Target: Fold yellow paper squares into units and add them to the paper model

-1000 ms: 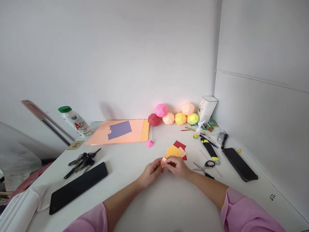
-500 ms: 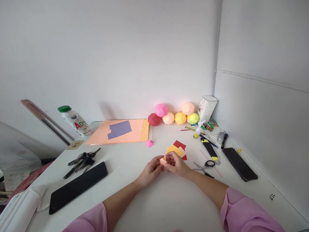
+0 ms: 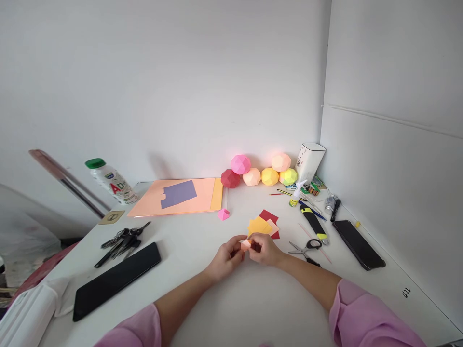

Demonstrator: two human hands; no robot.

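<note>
Between my hands, above the white table, is a small folded piece of peach paper (image 3: 246, 245). My left hand (image 3: 227, 258) pinches its left side, and my right hand (image 3: 265, 249) grips its right side with the fingers curled in. Part of the paper is hidden behind my fingers. Just beyond my hands lie loose pieces of yellow paper (image 3: 259, 225), peach paper (image 3: 273, 227) and red paper (image 3: 269, 216), overlapping one another. A small folded pink paper shape (image 3: 223, 214) sits farther off to the left.
Faceted paper balls (image 3: 252, 176) stand along the wall. To the right lie scissors (image 3: 306, 247), a utility knife (image 3: 314, 224), a glue bottle (image 3: 294, 197) and a dark phone (image 3: 359, 245). Leftward are keys (image 3: 123, 243), a black slab (image 3: 117, 281), a white bottle (image 3: 112, 181) and peach sheets (image 3: 144, 202).
The peach paper has turned between my fingers and shows a different face. My right fingers have curled lower around it, while both hands stay in nearly the same place.
</note>
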